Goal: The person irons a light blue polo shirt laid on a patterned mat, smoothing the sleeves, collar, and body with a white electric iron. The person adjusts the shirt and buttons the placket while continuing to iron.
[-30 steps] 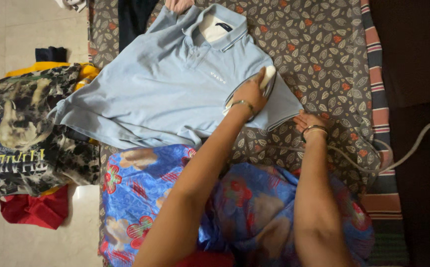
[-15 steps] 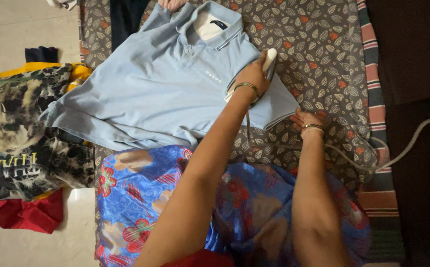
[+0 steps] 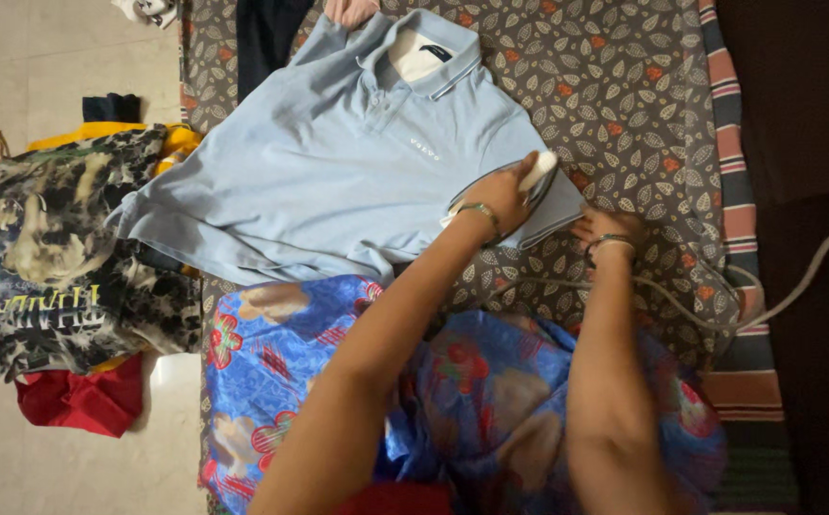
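Head view: our left hand grips the iron on the light-blue polo shirt's sleeve; our right hand lies flat beside its hem.

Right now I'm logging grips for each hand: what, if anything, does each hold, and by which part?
The left hand grips the iron by its handle, over the light blue polo shirt. The right hand holds nothing; it rests at the sleeve's edge.

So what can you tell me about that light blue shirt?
The light blue polo shirt lies flat, front up, on a leaf-patterned cloth. It looks like knit cotton, with a striped collar, a buttoned placket and short sleeves. The left hand presses an iron on one sleeve; the right hand holds that sleeve's hem.
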